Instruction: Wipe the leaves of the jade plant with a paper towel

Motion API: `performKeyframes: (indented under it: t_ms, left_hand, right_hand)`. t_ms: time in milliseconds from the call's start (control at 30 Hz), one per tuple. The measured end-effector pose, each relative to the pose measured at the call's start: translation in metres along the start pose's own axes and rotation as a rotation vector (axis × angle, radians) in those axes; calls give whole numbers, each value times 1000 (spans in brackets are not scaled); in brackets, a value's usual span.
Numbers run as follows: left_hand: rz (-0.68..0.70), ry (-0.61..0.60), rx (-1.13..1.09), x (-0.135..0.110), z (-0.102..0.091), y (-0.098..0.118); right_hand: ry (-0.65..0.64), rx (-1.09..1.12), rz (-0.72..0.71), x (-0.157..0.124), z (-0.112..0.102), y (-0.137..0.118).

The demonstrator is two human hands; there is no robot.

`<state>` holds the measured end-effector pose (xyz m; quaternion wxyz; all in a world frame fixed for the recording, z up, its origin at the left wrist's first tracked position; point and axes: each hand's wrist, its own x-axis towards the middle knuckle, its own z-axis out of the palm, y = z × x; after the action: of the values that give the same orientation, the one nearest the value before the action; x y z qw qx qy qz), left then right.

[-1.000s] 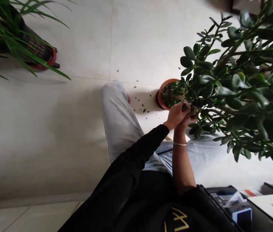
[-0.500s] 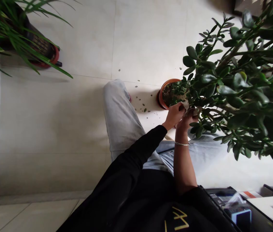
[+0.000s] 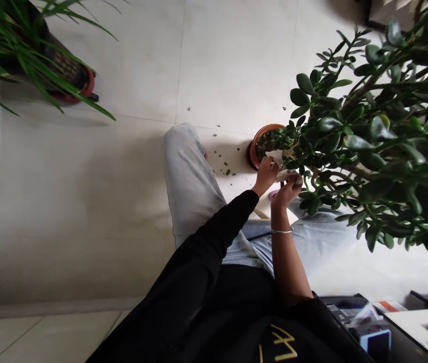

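Note:
My left hand [image 3: 266,174] is closed, pinching a white tissue [image 3: 274,156] over the near rim of an orange-brown flowerpot [image 3: 255,138]. Just to its right, my right hand [image 3: 287,192] has its fingers closed on white tissue as well; whether this is one sheet or two I cannot tell. Both hands are beside the lower stems of a large jade plant [image 3: 365,136], whose thick green leaves spread out to the right. Low foliage and soil show inside the pot. Leaves partly hide the plant's base.
Small dark leaves or bits [image 3: 228,172] lie scattered on the pale tiled floor [image 3: 130,166]. A long-leaved plant [image 3: 5,45] stands at upper left in a dark pot [image 3: 62,65]. At lower right are a blue-edged device [image 3: 375,343] and a white surface [image 3: 422,322].
Both hands have drawn slightly back from the stems and moved a little apart. More of the white tissue shows between them and over the pot.

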<state>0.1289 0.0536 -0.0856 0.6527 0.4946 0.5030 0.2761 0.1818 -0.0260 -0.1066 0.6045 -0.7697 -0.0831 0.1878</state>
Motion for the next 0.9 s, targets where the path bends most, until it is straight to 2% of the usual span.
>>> performKeyframes:
  t_ms: [200, 367, 633, 900]
  left_hand:
    - [5, -204, -23, 16, 17, -6]
    - [32, -284, -56, 21, 21, -15]
    - [45, -301, -43, 32, 22, -18]
    - [65, -203, 31, 48, 21, -15]
  right_hand:
    - [110, 105, 143, 4, 13, 7]
    - [130, 159, 160, 16, 23, -5]
    - [138, 182, 167, 28, 32, -15]
    - [134, 143, 190, 47, 39, -14]
